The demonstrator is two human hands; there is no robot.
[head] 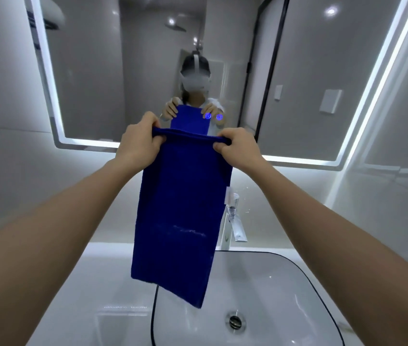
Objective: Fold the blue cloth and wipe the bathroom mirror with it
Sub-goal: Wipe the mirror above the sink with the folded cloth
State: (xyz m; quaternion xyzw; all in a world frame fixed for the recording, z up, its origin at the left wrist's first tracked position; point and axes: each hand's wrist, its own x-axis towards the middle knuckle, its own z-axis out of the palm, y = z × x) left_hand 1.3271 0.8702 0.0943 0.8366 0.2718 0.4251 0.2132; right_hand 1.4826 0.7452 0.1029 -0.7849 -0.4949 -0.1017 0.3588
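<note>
We see the deep blue terry cloth held up in the air between both hands, in front of the large wall mirror with a glowing white light strip round its edge. The left hand grips the cloth's upper left corner, fingers curled over the top hem and thumb behind it. The right hand pinches the upper right corner in the same way, knuckles toward us. Between the two hands the top hem runs taut and nearly level.

The cloth hangs down as a long, narrow panel. It may be doubled over lengthwise, though from here we cannot tell how many layers there are. A small white tag sticks out from its right edge. Its lower end hangs slanted above the white rectangular basin with a dark rim, apart from it, the lowest corner above the basin's left part.

Just beside the cloth's right edge stands a chrome tap, and a round metal drain sits in the basin floor. In the mirror we see the cloth and both hands reflected, with two small blue glowing icons on the glass.
</note>
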